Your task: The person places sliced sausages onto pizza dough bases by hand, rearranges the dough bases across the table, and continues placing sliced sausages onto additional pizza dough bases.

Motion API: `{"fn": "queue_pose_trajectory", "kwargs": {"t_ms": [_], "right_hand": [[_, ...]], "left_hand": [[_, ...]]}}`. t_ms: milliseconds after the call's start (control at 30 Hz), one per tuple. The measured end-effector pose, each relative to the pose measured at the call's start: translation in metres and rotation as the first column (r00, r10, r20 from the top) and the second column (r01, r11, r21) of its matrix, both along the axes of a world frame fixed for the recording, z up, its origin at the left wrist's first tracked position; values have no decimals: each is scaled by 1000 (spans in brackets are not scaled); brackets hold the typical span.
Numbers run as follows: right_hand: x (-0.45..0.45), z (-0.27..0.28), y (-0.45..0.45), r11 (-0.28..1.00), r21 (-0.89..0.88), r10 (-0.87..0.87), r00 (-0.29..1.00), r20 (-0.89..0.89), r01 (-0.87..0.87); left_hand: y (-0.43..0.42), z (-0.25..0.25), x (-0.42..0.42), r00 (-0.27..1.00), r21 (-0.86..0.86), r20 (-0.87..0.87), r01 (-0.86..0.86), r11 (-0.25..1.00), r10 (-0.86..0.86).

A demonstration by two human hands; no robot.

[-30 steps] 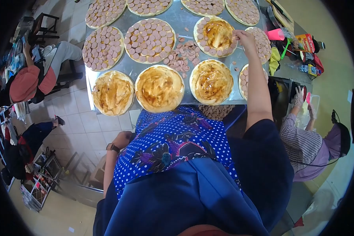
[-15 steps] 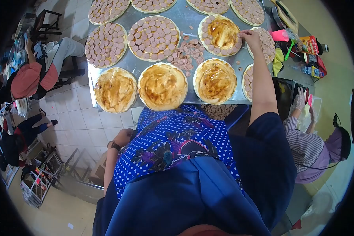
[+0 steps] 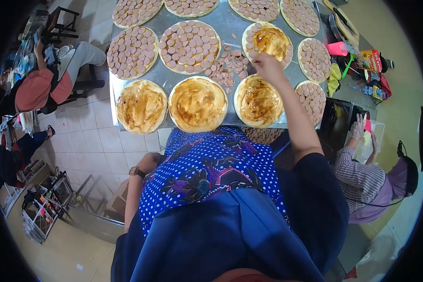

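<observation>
My right hand (image 3: 268, 66) is over the lower edge of a pizza base (image 3: 270, 40) that is smeared with brown sauce and has sausage slices along its left side. Its fingers are pinched together, and anything between the fingertips is hidden. Just left of it lies a loose pile of sausage slices (image 3: 227, 66) on the metal table (image 3: 230, 110). Nearest me are three sauced bases without slices: a left one (image 3: 141, 106), a middle one (image 3: 198, 103) and a right one (image 3: 258, 101). My left hand (image 3: 150, 162) rests curled at my hip, its fingertips hidden.
Several bases covered in slices, such as one round (image 3: 189, 46), fill the far side. More slices (image 3: 263, 135) lie below the table edge. On the right are a pink cup (image 3: 337, 48), packets and a gloved co-worker (image 3: 364, 178). Another person (image 3: 37, 89) sits left.
My right hand has moved left and toward me, from the right rim of the partly covered base to its lower edge near the loose slices. My left hand stays at my hip.
</observation>
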State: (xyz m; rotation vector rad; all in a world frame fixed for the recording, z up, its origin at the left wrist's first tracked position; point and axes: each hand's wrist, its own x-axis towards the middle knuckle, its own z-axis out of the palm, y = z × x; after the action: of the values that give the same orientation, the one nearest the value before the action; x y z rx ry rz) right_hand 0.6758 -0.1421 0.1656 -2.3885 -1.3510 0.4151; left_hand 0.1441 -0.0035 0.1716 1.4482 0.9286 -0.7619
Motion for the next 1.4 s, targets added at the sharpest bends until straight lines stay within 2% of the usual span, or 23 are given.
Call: {"fn": "queue_pose_trajectory", "kwargs": {"t_ms": [33, 100, 200, 233, 300, 400, 433, 500, 633, 700, 733, 800, 833, 900, 933, 1000, 1067, 1133, 1267, 1400], "right_hand": [[-12, 0, 4, 1000, 2, 4, 1000, 1, -4], [-28, -4, 10, 995, 58, 66, 966, 251, -83], [-29, -1, 22, 992, -30, 124, 944, 307, -121], [-27, 2, 23, 992, -29, 123, 944, 306, -120], [-24, 8, 25, 990, -70, 137, 974, 180, -126], [-20, 2, 21, 984, 31, 162, 949, 269, -177], [-19, -1, 22, 983, 31, 165, 949, 270, -180], [-18, -2, 24, 969, -84, 248, 920, 303, -233], [-19, 6, 27, 980, -37, 199, 948, 250, -196], [-20, 12, 24, 992, 71, 93, 984, 151, -105], [-17, 11, 22, 992, 70, 94, 984, 152, -106], [-12, 7, 16, 998, -14, -63, 962, -266, 62], [-12, 5, 14, 998, -14, -62, 963, -264, 61], [-12, 1, 7, 984, 48, -126, 861, -492, 171], [-8, -4, 4, 984, 48, -127, 863, -490, 172], [10, -11, -2, 930, 225, -113, 811, -574, 289], [46, -4, -9, 854, 197, -286, 750, -596, 482], [94, -12, -21, 763, 278, -351, 734, -581, 584], [163, -27, -31, 757, 191, -480, 729, -488, 625], [177, -36, -31, 775, 57, -530, 697, -483, 630]], "left_hand": [[-1, -1, 0, 999, -15, 8, -48, 999, 49], [0, -10, -6, 999, 2, 31, -7, 1000, 7], [0, -10, -7, 998, 30, 46, 40, 999, -41], [0, -6, -5, 998, 39, 38, 40, 998, -41], [-1, -6, -7, 998, 46, 49, 34, 998, -36], [-2, -10, -11, 998, 53, 60, 28, 998, -31], [-2, -11, -13, 998, 53, 56, 33, 998, -36], [-3, -13, -14, 998, 45, 50, 24, 999, -26], [-6, -15, -16, 999, 21, 50, -20, 1000, 19], [-5, -17, -19, 998, 39, 55, 4, 999, -7], [-6, -18, -20, 998, 55, 61, 32, 998, -35], [-6, -14, -19, 998, 69, 48, 40, 997, -44], [-6, -10, -16, 998, 85, 35, 50, 995, -53], [-5, -3, -10, 998, 70, 24, 49, 996, -51], [-5, -1, -8, 999, 57, 11, 49, 997, -50], [-6, 0, -8, 1000, 42, 29, 11, 999, -12], [-6, -4, -14, 999, 28, 45, -27, 999, 26], [-7, -19, -28, 999, 44, 49, -19, 999, 17], [-6, -1, -15, 998, 44, 22, -58, 997, 57], [-4, -22, -31, 999, 55, 44, 0, 999, -2]]}}
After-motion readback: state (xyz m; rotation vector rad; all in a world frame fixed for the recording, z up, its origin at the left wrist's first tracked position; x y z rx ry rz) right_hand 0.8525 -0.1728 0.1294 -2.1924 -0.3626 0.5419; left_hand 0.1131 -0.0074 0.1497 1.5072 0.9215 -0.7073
